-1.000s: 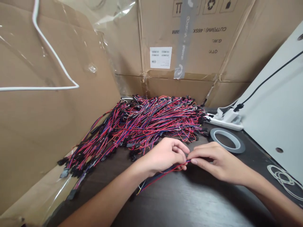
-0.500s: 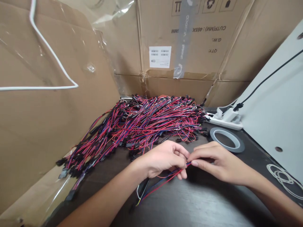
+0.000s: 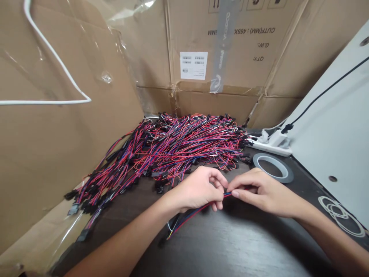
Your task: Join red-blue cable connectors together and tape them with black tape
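Observation:
Red and blue wires run from under my left hand to my right fingertips, above the dark table. My left hand is closed round them, its fingers curled and its thumb bent inward. My right hand pinches the wires between thumb and forefinger, close beside the left fingertips. Their far end, with white and yellow strands and a dark connector, hangs to the lower left. Whatever lies inside the right palm is hidden. Behind both hands spreads a large heap of similar wire harnesses with black connectors.
A roll of grey tape lies right of the heap, near a white power strip with plugs. A coil of pale cord rests at the right edge. Cardboard boxes stand behind and left; a white panel rises on the right.
The wires between the hands sit slightly higher and straighter. The left fingers have drawn a little away from the right fingertips. The whole view has shifted slightly.

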Demonstrator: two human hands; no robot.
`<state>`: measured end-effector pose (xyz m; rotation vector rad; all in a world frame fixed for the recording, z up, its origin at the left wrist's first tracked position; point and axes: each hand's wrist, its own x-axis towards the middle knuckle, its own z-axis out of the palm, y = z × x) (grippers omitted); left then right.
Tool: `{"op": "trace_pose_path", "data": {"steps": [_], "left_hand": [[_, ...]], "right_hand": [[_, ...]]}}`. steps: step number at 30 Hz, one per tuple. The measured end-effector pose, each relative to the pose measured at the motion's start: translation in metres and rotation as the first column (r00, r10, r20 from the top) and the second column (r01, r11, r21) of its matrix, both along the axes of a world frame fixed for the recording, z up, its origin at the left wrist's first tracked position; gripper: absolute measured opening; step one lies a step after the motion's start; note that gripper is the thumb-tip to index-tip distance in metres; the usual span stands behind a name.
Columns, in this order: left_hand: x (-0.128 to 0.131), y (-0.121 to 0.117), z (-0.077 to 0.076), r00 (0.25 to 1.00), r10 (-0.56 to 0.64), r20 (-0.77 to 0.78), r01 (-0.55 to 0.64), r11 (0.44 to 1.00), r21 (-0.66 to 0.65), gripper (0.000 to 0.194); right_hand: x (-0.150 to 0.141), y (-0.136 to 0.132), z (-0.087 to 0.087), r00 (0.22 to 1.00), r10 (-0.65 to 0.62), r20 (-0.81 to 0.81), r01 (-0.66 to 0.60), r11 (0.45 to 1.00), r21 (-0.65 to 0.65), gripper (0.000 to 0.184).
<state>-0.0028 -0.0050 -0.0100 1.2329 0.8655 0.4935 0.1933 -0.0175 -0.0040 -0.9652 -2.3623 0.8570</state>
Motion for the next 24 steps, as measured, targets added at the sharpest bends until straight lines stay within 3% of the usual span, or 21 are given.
{"op": "trace_pose_path", "data": {"steps": [11, 18, 24], "left_hand": [[-0.001, 0.0, 0.0, 0.995, -0.006, -0.095, 0.018, 0.993, 0.121, 0.028], [0.001, -0.001, -0.001, 0.993, -0.009, -0.12, 0.03, 0.985, 0.173, 0.024], [-0.001, 0.001, -0.004, 0.985, -0.006, -0.17, 0.041, 0.978, 0.205, 0.019]], "right_hand": [[-0.004, 0.001, -0.001, 0.999, -0.032, 0.02, 0.035, 0.981, -0.19, 0.022], [-0.009, -0.002, 0.0, 0.995, -0.099, 0.0, 0.09, 0.907, -0.41, 0.013], [-0.016, -0.004, -0.003, 0.988, -0.153, 0.016, 0.146, 0.896, -0.419, 0.02]]}}
